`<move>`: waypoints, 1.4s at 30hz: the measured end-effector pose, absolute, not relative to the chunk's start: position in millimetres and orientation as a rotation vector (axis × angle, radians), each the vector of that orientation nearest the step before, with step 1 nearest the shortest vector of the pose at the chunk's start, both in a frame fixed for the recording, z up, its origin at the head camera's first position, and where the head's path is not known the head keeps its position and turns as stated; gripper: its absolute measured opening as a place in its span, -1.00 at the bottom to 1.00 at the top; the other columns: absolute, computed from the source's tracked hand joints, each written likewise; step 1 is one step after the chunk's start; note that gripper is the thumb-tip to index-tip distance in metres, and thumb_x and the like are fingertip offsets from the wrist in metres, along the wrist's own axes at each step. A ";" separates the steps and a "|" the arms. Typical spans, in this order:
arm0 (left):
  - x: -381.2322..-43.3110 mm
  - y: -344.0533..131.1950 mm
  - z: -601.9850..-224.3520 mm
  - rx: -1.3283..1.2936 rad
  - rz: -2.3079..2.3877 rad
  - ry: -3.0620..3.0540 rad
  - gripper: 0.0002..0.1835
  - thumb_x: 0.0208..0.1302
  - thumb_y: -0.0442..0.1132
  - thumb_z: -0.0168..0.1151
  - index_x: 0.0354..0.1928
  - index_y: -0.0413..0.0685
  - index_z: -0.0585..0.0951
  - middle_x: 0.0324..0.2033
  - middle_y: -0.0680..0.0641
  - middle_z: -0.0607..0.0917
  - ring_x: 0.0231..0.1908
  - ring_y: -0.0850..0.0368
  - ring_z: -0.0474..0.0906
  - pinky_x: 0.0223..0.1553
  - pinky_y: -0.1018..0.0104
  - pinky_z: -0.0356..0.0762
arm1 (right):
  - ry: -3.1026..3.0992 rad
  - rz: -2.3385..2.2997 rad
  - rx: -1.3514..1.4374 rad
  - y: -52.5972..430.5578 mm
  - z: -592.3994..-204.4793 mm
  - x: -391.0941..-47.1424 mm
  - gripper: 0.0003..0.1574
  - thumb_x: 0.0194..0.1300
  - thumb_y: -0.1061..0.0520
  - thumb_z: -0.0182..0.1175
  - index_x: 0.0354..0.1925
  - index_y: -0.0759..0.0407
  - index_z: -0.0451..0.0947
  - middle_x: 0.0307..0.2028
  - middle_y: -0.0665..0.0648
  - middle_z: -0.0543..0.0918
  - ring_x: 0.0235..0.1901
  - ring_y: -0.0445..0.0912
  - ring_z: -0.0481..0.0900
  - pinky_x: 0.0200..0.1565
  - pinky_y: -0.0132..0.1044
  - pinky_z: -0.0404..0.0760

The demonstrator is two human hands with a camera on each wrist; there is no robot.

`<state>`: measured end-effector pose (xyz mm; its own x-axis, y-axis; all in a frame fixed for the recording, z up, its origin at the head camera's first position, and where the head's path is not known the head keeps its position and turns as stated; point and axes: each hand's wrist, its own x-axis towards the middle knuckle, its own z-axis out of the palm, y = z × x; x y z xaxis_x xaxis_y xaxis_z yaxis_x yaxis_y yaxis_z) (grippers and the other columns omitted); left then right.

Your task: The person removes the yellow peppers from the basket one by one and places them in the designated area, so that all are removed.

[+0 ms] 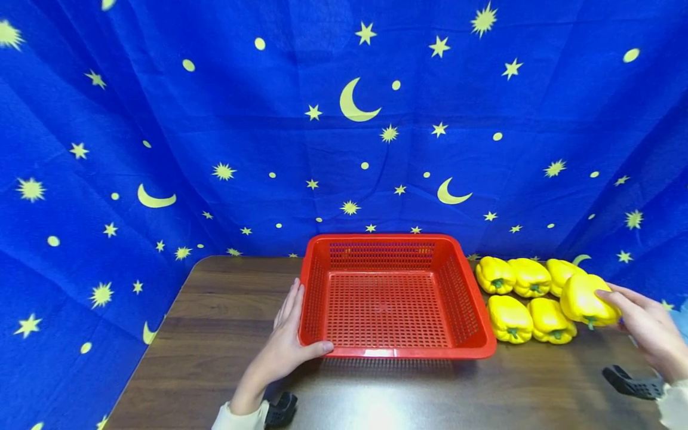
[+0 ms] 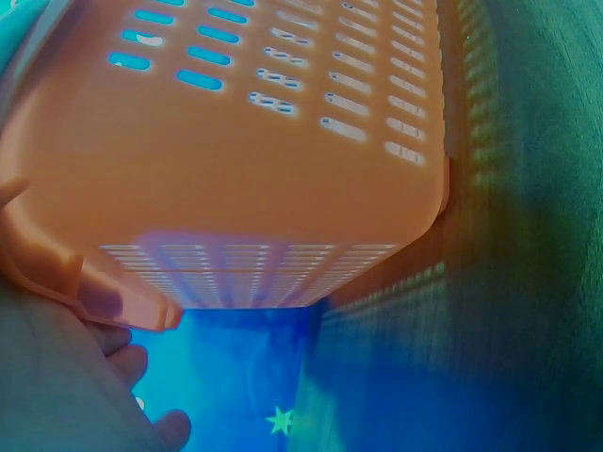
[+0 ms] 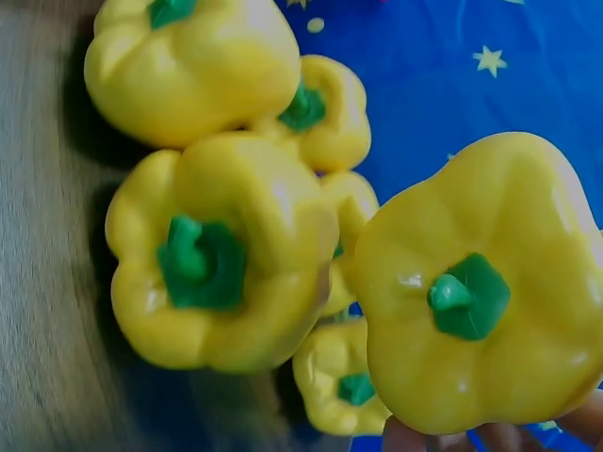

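A red plastic basket (image 1: 384, 310) with slotted walls sits on the table, nothing inside it. My left hand (image 1: 292, 337) rests against its near left corner, fingers straight along the left side and thumb lying on the front rim. In the left wrist view, fingertips (image 2: 132, 363) show beside the basket's rim. At the right, my right hand (image 1: 647, 322) holds a yellow bell pepper (image 1: 587, 298) with a green stem, raised over the others. The same held pepper (image 3: 490, 377) fills the right side of the right wrist view, fingers partly hidden behind it.
Several more yellow bell peppers (image 1: 509, 319) lie in two rows just right of the basket, some partly behind the held one. The brown wooden table (image 1: 215, 316) ends at a blue curtain (image 1: 258, 131) with yellow stars and moons. Black wrist straps (image 1: 634, 385) are worn on both arms.
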<state>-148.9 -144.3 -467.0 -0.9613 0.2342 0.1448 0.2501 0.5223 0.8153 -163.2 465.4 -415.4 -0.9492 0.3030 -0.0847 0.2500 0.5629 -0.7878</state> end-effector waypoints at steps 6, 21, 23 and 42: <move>-149.1 -144.3 -467.2 -0.439 -1.443 -2.736 0.36 -0.06 0.12 0.56 0.62 0.03 -0.18 0.60 -0.01 -0.27 0.54 -0.22 -0.30 0.32 -0.52 -0.13 | -2.627 1.479 -0.483 478.1 -425.7 -161.7 -0.17 0.52 -0.05 0.05 0.39 0.59 0.15 -0.38 -0.58 0.37 -0.42 -0.53 0.41 -0.42 -0.52 0.52; -150.3 -143.2 -468.0 -0.430 -1.450 -2.740 0.36 -0.05 0.14 0.56 0.62 0.04 -0.18 0.60 0.01 -0.28 0.54 -0.24 -0.30 0.33 -0.51 -0.13 | -2.645 1.494 -0.584 497.3 -440.8 -157.1 -0.70 0.48 -0.13 0.06 -0.44 -0.37 0.54 -0.49 -0.38 0.49 -0.47 -0.43 0.46 -0.42 -0.49 0.56; -149.8 -143.6 -467.7 -0.425 -1.450 -2.740 0.37 -0.05 0.16 0.56 0.62 0.05 -0.18 0.60 0.01 -0.28 0.54 -0.23 -0.30 0.32 -0.52 -0.13 | -2.661 1.455 -0.607 496.2 -442.7 -158.4 -0.64 0.49 -0.13 0.03 -0.27 -0.02 0.67 -0.49 -0.37 0.47 -0.48 -0.44 0.45 -0.43 -0.49 0.55; -149.2 -143.4 -466.6 -0.410 -1.465 -2.745 0.36 -0.05 0.23 0.53 0.63 0.07 -0.17 0.60 0.03 -0.27 0.54 -0.19 -0.31 0.33 -0.52 -0.13 | -2.733 1.364 -0.804 504.5 -465.7 -167.1 0.01 0.49 -0.17 -0.06 0.33 0.76 0.06 -0.42 -0.19 0.47 -0.50 -0.44 0.38 -0.46 -0.43 0.56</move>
